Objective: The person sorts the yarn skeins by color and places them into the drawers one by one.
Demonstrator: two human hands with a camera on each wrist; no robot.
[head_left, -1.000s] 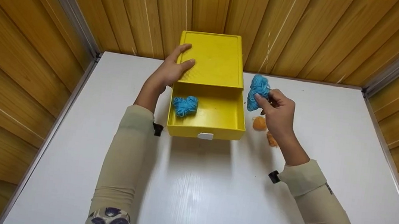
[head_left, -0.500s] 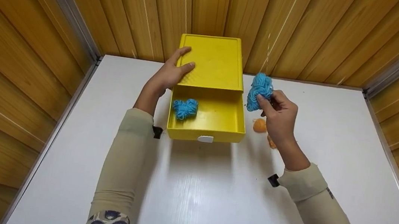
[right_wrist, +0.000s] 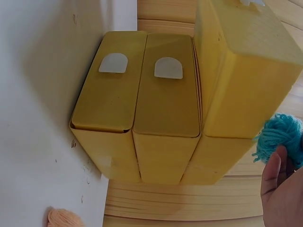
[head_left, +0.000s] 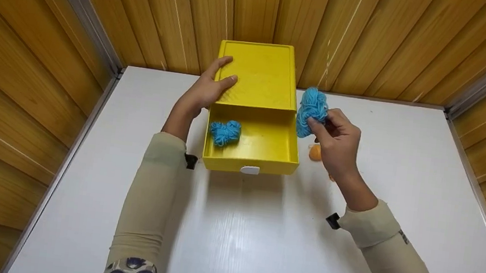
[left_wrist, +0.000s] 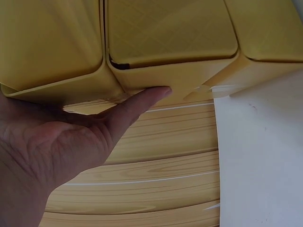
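My right hand (head_left: pixel 341 145) pinches a bundle of blue yarn (head_left: pixel 312 110) between thumb and fingers, just off the right side of the pulled-out top drawer (head_left: pixel 270 142). In the right wrist view the same blue yarn (right_wrist: pixel 279 137) shows at the right edge. Inside the drawer, at its left, lies another blue yarn bundle (head_left: pixel 225 133). My left hand (head_left: pixel 204 91) rests against the upper left edge of the yellow drawer unit (head_left: pixel 259 74), its fingers extended. From the left wrist, one straight finger (left_wrist: pixel 137 106) lies along the unit's side.
Orange yarn balls (head_left: pixel 315 152) sit on the white table (head_left: pixel 231 236) right of the unit, partly covered by my right hand. Two lower drawers with white handles (right_wrist: pixel 168 68) are closed. Wood-patterned walls (head_left: pixel 258 5) stand behind and at both sides.
My right hand, holding the blue yarn, shifts slightly left, closer to the drawer's right edge. My left hand stays in place on the unit.
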